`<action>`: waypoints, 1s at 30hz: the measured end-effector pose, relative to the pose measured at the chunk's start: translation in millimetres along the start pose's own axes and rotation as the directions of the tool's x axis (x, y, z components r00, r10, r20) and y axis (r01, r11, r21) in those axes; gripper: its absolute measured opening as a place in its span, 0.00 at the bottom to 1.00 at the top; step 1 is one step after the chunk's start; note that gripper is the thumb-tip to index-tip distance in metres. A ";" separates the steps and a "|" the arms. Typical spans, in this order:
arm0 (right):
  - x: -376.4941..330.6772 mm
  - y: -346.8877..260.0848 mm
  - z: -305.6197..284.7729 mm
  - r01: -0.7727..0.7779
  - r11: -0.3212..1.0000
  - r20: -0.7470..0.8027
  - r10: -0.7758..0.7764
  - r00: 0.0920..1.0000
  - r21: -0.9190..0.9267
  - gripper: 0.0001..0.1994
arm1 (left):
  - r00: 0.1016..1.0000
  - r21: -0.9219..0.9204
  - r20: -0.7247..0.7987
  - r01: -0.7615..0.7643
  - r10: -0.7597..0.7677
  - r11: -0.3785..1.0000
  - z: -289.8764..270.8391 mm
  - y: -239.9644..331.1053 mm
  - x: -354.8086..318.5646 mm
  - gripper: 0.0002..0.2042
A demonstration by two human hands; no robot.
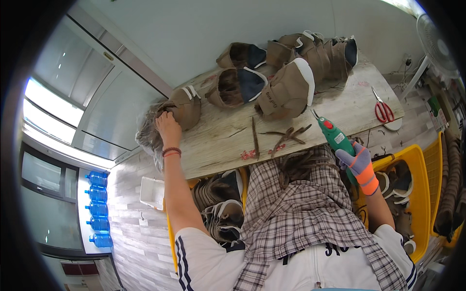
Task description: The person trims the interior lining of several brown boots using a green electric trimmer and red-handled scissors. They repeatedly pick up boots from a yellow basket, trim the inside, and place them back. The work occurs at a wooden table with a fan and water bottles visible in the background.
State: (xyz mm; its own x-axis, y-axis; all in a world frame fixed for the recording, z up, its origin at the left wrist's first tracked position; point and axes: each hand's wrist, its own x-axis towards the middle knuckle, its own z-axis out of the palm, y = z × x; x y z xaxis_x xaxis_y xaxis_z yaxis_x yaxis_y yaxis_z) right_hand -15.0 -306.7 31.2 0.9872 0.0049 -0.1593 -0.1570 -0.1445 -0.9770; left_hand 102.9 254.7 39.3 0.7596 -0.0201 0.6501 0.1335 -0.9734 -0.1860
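Observation:
At the table's left end, my bare left hand reaches into a clear plastic bag with brown furry material in it. Its fingers are bent together; what they pinch is hidden. Beside it stands a brown shoe upper with a white edge. My right hand, in a grey and orange glove, grips a green handheld power tool with a red switch and thin metal tip pointing over the table. Brown fur strips lie on the table in front of me, and more strips rest on my plaid apron.
Fur-lined shoe uppers stand along the table. Red-handled scissors lie near its right end. Yellow crates holding uppers flank my lap. A white bin and blue water bottles stand left; a fan stands right.

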 end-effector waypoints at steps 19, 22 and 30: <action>18.1 9.3 -22.1 0.120 0.992 -0.188 -0.124 0.974 -0.030 0.17 | 0.932 -0.934 0.356 0.353 0.064 0.042 -47.1 248.5 -3.9 0.10; 24.3 11.0 -4.4 0.389 0.870 -0.199 -0.457 0.867 -0.304 0.21 | 0.851 -0.501 0.514 0.402 0.111 -0.767 -95.8 218.7 4.2 0.13; 18.8 2.1 28.9 0.617 0.368 0.121 -0.786 0.606 -0.696 0.28 | 0.698 -0.156 0.706 0.321 0.122 -0.934 -101.5 160.6 -25.7 0.16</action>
State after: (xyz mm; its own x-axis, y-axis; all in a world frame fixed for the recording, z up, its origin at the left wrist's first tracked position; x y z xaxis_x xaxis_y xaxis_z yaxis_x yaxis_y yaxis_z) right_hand 2.4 -278.4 22.0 0.7181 0.2359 0.6547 0.5703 -0.7387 -0.3593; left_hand 40.2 75.8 67.5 0.9957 0.0280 -0.0887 0.0199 0.8671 0.4977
